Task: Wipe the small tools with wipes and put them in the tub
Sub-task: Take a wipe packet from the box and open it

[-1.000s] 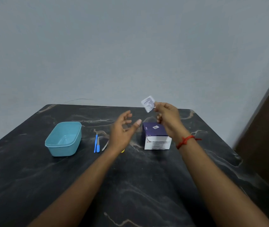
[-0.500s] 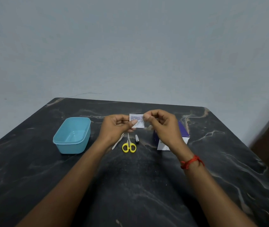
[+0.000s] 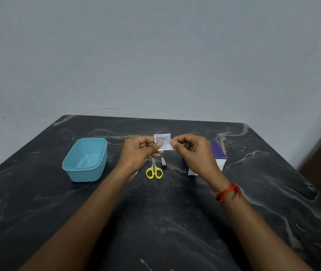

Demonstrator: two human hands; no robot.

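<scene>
Two sets of fingers (image 3: 159, 143), left hand (image 3: 137, 153) and right hand (image 3: 196, 154), tight on one wipe sachet (image 3: 166, 140).

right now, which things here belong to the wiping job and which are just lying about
Job: wipe sachet pinched by left hand and right hand; yellow scissors; nail clipper; tub; purple box.
Not the job: red wrist thread; table.

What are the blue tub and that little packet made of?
The tub looks like plastic: smooth, matte light blue, with a moulded rim. The packet, pinched by the left hand and right hand, looks like thin coated paper or foil: flat, white, printed; I cannot tell which.
</scene>
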